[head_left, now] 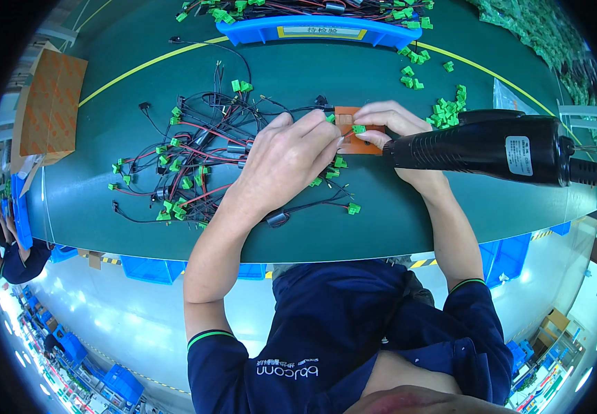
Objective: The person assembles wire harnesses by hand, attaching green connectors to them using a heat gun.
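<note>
A green bench (409,231) carries a tangle of cables (235,148), with a blue tray (257,32) beyond. A black tool (478,148) overlaps the right wrist. The left hand (291,155) curls beside an orange block (362,147), its grip hidden; the right hand (398,134) pinches a green plug (358,129) over that block between thumb and forefinger.

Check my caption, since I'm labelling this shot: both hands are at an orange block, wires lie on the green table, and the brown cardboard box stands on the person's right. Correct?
Not quite: the head view shows the brown cardboard box on the person's left. The rest holds: left hand and right hand are at the orange block; wires lie on the green table.
</note>
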Available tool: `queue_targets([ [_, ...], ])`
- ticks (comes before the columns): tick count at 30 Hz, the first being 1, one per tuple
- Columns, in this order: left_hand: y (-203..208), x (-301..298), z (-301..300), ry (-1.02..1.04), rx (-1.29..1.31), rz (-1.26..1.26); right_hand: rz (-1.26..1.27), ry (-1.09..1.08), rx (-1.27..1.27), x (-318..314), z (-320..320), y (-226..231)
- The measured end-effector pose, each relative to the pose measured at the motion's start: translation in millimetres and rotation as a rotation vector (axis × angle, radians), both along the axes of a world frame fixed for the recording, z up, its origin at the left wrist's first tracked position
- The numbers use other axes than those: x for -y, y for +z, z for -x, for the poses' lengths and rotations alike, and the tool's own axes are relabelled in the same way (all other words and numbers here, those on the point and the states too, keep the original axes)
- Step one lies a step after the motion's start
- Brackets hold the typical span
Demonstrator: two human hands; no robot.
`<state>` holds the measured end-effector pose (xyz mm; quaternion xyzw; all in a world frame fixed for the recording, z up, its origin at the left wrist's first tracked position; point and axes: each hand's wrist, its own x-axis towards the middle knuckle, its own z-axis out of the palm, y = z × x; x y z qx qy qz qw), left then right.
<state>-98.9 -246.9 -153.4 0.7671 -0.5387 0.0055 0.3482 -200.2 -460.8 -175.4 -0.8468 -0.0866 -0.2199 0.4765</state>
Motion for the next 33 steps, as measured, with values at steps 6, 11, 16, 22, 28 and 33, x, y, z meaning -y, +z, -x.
queue_targets([
  [6,6,-3,0,0.050,-0.044,-0.120,0.195,0.038,-0.023,-1,-1,4],
  [11,2,-5,-1,0.058,0.008,-0.180,0.351,0.048,-0.066,-10,4,3],
  [16,-7,-4,-1,0.075,0.029,-0.217,0.468,0.038,-0.162,-13,10,5],
  [22,-9,-5,0,0.098,-0.019,-0.211,-0.741,0.000,-0.098,2,13,34],
  [28,-11,-2,-1,0.086,0.002,-0.187,-0.636,0.153,0.328,-5,9,63],
  [33,-11,-2,-2,0.092,0.006,-0.229,-0.592,0.061,0.273,-26,-13,76],
])
